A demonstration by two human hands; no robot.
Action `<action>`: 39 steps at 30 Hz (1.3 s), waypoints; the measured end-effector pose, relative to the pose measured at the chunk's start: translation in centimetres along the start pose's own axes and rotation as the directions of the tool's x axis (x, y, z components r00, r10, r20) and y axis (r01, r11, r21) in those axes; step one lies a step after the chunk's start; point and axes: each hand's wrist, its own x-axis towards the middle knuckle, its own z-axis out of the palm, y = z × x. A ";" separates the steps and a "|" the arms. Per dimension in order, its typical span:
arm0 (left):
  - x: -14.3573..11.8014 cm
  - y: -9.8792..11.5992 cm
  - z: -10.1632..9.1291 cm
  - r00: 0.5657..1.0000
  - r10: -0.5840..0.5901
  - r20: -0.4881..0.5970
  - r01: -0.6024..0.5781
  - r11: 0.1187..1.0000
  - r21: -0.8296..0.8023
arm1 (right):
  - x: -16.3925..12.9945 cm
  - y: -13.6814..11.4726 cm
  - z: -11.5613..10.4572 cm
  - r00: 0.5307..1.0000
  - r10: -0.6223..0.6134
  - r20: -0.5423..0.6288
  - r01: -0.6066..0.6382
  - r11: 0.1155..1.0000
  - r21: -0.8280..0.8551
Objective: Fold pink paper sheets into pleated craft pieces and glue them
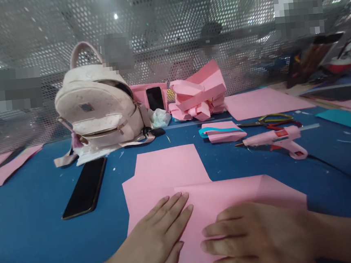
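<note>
Resting left hand (160,236) and right hand (258,231), open, grasping nothing, on pink paper (196,199) well inside the far edge of the blue table (43,237); likely light, bendable, easily creased (best lifted by edges).

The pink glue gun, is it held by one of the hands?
No, the pink glue gun lies on the blue table, while the left hand and right hand both rest on pink paper.
</note>
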 end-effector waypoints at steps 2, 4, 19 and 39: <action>0.0 -0.1 -0.1 1.000 0.003 0.003 -0.003 1.000 0.002 | 0.0 0.0 0.0 1.000 0.004 0.008 -0.004 1.000 -0.004; 0.1 -0.1 -0.2 1.000 0.005 -0.006 -0.005 1.000 -0.002 | 0.1 0.0 -0.1 1.000 0.007 0.016 -0.007 1.000 -0.003; -0.1 0.0 -0.3 1.000 -0.014 -0.026 0.012 0.998 -0.062 | 0.1 -0.3 0.2 1.000 0.002 0.004 -0.002 1.000 -0.015; -0.2 0.1 -0.6 1.000 -0.020 0.019 0.021 0.999 -0.034 | -0.5 -0.1 -0.6 0.990 -0.136 -0.021 0.133 0.984 -0.118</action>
